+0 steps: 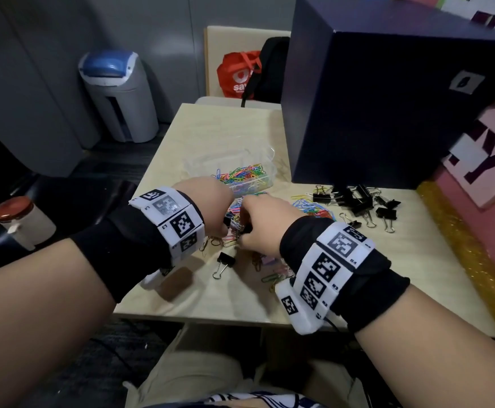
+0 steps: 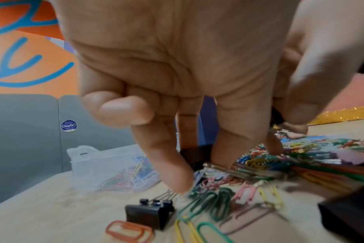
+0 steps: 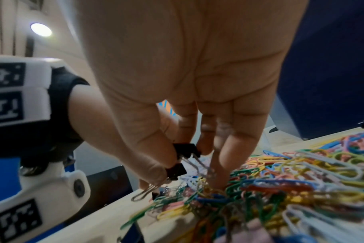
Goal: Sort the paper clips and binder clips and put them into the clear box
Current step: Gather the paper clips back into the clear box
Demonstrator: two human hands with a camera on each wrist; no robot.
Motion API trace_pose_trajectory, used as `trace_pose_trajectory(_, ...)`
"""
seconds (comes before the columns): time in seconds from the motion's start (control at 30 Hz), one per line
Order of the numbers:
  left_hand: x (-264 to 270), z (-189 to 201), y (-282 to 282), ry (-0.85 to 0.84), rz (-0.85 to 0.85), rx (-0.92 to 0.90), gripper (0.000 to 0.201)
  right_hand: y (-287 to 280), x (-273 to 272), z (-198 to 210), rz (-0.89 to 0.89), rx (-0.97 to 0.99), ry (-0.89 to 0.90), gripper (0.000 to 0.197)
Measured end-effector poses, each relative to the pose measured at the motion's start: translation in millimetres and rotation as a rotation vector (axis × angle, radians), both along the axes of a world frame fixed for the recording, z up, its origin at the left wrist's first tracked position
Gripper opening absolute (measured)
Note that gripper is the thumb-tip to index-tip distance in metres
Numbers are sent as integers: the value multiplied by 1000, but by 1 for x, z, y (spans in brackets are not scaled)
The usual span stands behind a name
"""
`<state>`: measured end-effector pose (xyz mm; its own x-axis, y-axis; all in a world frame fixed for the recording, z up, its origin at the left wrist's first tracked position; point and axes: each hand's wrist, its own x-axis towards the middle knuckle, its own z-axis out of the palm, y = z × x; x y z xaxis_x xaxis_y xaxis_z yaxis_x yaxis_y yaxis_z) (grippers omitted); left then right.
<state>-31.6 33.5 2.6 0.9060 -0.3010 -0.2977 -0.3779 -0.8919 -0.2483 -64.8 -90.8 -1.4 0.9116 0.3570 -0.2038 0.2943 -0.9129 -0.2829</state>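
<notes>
A heap of coloured paper clips lies mid-table, and both hands work in it. My right hand pinches two black binder clips between thumb and fingers, its other fingertips down in the paper clips. My left hand points its fingers down into the pile. Between its thumb and forefinger shows a dark binder clip with a wire handle. The clear box, just beyond the hands, holds coloured paper clips. Several sorted black binder clips lie to the right.
One loose binder clip lies near the front of the pale table. A big dark blue box stands at the back right, with a gold glitter strip along the right edge. A bin and a jar are off the table to the left.
</notes>
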Motion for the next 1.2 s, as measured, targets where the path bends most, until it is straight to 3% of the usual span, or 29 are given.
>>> trace_pose_trajectory(0.23, 1, 7, -4, 43, 28, -154, 34, -21, 11, 9, -114, 56, -14, 27)
trace_pose_trajectory(0.47, 17, 21, -18, 185, 42, -329, 20, -66, 27, 8, -297, -181, 10, 27)
trace_pose_trajectory(0.6, 28, 25, -49, 138, 31, -530, 17, -90, 37, 6, -469, -203, -31, 25)
trace_pose_trajectory(0.77, 35, 15, -80, 87, 56, -786, 39, -107, 30, 12, -621, -67, -131, 39)
trace_pose_trajectory(0.87, 31, 11, -80, 100, 5, -697, 42, -103, 22, 15, -555, -120, -69, 39)
trace_pose_trajectory(1.07, 11, 15, -54, 211, -75, -308, 17, -56, -4, 17, -112, -189, 58, 36)
trace_pose_trajectory(1.2, -1, 11, -31, 324, -69, -113, 22, -29, -8, 8, 3, -259, 146, 29)
